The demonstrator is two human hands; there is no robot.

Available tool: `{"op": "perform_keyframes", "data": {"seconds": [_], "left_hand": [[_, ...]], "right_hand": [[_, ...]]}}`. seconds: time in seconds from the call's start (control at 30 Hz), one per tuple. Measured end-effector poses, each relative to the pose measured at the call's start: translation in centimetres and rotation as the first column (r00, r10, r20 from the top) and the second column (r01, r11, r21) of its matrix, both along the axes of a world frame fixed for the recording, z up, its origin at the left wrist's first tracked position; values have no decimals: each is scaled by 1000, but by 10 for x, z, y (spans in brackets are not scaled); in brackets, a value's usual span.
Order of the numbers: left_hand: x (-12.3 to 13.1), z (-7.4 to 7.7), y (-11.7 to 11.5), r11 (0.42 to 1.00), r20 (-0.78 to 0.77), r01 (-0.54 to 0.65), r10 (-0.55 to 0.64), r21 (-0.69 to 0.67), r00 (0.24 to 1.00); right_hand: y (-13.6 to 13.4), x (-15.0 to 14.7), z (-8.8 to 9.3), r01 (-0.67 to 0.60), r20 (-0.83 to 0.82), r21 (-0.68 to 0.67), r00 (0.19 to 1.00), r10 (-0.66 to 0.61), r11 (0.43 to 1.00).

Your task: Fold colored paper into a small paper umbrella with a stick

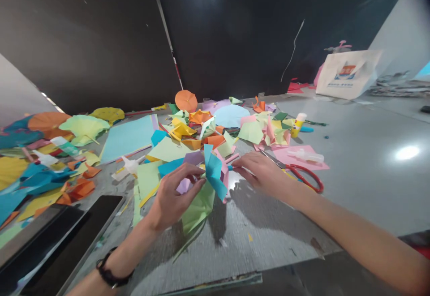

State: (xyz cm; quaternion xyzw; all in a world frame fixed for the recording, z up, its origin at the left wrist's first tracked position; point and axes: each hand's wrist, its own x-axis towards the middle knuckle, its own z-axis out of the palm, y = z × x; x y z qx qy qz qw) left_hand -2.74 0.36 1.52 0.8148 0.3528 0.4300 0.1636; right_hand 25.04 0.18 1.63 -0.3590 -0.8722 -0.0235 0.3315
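Note:
My left hand (174, 195) is closed in a pinch on a folded paper piece (213, 175) with blue, green, lilac and pink segments, held just above the grey table (352, 170). My right hand (258, 170) pinches the same piece from its right side, fingertips at the pink edge. A green flap (198, 208) of the piece hangs down toward the table. A black band sits on my left wrist (109, 271).
Red-handled scissors (302, 175) lie just right of my right hand on pink paper. A glue stick (297, 123) stands behind. Several coloured paper sheets and paper umbrellas (83, 126) cover the left and middle. A dark tablet (67, 238) lies at front left, a white bag (346, 74) at back right.

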Motion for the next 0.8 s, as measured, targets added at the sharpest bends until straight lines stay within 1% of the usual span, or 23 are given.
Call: {"op": "perform_keyframes", "data": {"seconds": [0.17,0.3,0.4,0.53,0.8], "left_hand": [[0,-2,-1,1000,49,-13,14,-13,999],[-1,-5,-1,999,93,-34,36,-19,995],[-1,-4,-2,999,89,-26,28,-25,996],[0,-3,-4,999,53,32,-33,21,998],[1,0,-8,994,26,72,-75,80,997]], "right_hand": [[-7,-1,5,17,-38,-21,999,-18,1000],[-7,2,9,55,-86,-1,995,-55,998],[-5,4,9,20,-68,21,997,-19,1000],[-4,2,7,-41,-48,55,998,44,998],[-5,1,4,-83,-26,91,996,85,992]]}}
